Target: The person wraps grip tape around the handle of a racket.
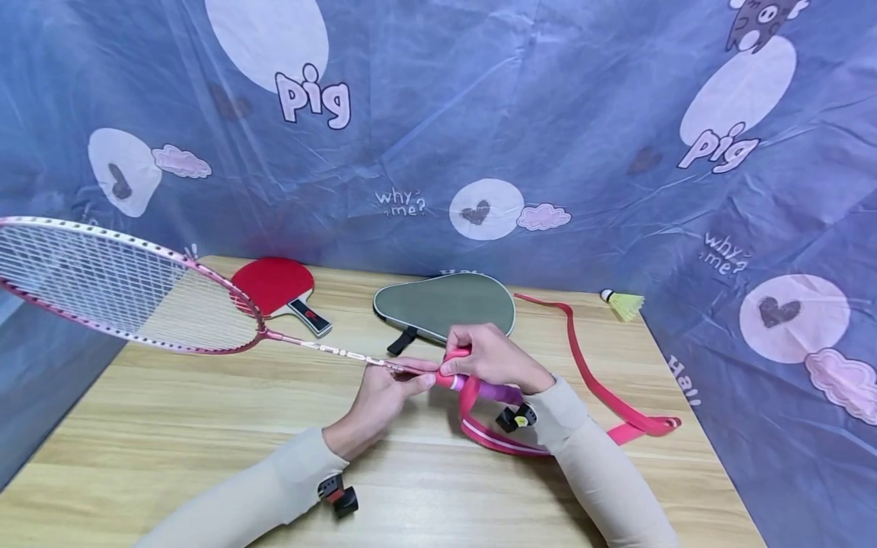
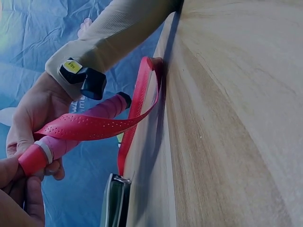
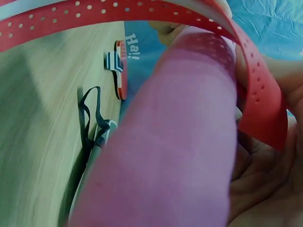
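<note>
A pink-and-white badminton racket (image 1: pixel 339 352) is held above the table, its strung head pointing left. My left hand (image 1: pixel 384 392) grips it where the shaft meets the handle. Purple wrap covers the handle (image 1: pixel 498 392); a short red band circles its upper end, visible in the left wrist view. My right hand (image 1: pixel 489 354) pinches red perforated grip tape (image 2: pixel 94 126) at that upper end. From there the tape loops below the handle, and its rest trails over the table to the right. In the right wrist view the purple handle (image 3: pixel 165 132) hides part of the fingers.
A red table tennis bat (image 1: pixel 274 285) lies at the back left, behind the racket head. Near the back middle is a green bat case (image 1: pixel 448 304) with a black strap. A yellow shuttlecock (image 1: pixel 625 304) sits at the back right. Blue printed cloth (image 1: pixel 425 137) rises behind the wooden table (image 1: pixel 205 411).
</note>
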